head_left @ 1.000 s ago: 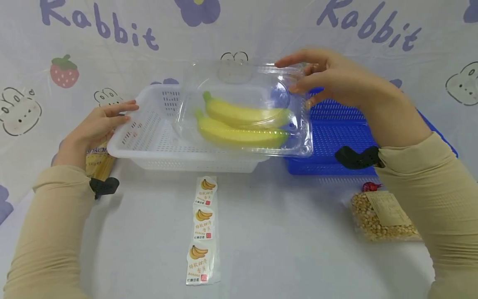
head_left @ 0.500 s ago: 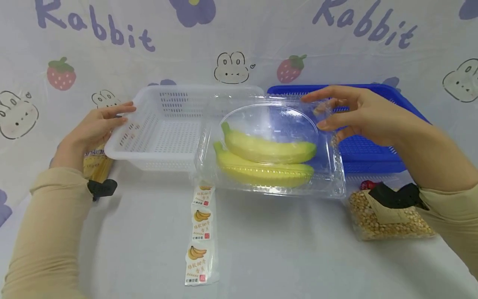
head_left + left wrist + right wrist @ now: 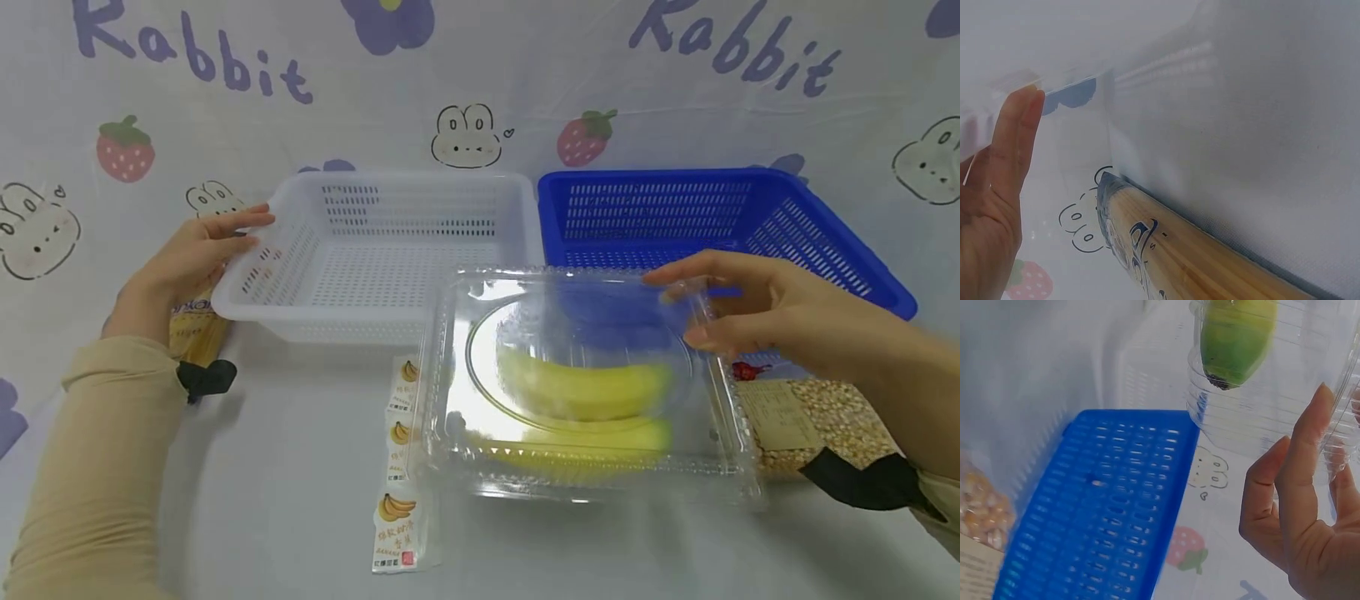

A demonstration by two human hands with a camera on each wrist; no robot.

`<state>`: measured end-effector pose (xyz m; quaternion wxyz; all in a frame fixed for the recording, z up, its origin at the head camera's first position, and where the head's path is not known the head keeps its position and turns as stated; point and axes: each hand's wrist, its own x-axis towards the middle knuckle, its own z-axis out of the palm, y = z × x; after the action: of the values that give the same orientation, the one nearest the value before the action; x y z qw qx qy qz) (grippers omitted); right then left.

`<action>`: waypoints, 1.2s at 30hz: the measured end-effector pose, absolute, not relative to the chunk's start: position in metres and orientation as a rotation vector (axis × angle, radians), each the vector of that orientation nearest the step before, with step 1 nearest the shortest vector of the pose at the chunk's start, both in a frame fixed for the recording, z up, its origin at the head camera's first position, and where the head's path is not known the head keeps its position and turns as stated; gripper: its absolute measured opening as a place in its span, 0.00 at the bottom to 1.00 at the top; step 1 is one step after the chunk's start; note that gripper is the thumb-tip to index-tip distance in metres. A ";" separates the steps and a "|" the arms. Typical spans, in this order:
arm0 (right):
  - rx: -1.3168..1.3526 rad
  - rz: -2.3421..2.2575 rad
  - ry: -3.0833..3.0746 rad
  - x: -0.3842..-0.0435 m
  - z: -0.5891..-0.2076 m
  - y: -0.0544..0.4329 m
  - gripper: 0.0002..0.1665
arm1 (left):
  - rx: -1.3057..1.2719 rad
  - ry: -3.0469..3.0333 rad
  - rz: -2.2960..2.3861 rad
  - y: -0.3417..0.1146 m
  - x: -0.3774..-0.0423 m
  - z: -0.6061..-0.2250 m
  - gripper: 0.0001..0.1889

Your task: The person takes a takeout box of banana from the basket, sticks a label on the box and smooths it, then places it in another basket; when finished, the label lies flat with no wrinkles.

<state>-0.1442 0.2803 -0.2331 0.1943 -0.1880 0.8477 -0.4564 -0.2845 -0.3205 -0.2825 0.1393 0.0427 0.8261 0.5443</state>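
My right hand (image 3: pixel 780 312) pinches the right edge of a clear plastic clamshell box (image 3: pixel 465 358), thumb and fingers at its rim. Inside lie two yellow bananas (image 3: pixel 592 387) with greenish tips, one of which shows as a banana end (image 3: pixel 1235 350) in the right wrist view. The box hangs tilted over the table, in front of the baskets. My left hand (image 3: pixel 183 258) touches the left rim of a white perforated basket (image 3: pixel 405 275), its fingers straight. Below the box's left side lies a strip of banana stickers (image 3: pixel 393 525), partly seen through the plastic.
A blue perforated basket (image 3: pixel 817 250) stands right of the white one. A bag of corn kernels (image 3: pixel 840 417) with a paper label lies at the right, partly behind my right hand. A pasta packet (image 3: pixel 198 333) is beside my left wrist. A printed cloth hangs behind.
My right hand has brought the clamshell box with the bananas from over the white basket towards me, down and to the right. My left hand has stayed at the basket rim.
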 end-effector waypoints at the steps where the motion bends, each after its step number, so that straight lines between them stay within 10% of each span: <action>1: -0.537 -1.287 2.360 -0.142 -0.236 0.282 0.34 | 0.121 2.396 1.565 -0.321 -0.284 -0.283 0.28; 36: -0.528 -1.280 2.162 -0.126 -0.278 0.274 0.30 | 0.099 2.406 1.544 -0.318 -0.282 -0.281 0.28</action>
<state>-0.1264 0.2742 -0.2783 0.2833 -0.1972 0.8075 -0.4783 -0.2824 -0.3175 -0.2812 0.1399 0.0343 0.8329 0.5344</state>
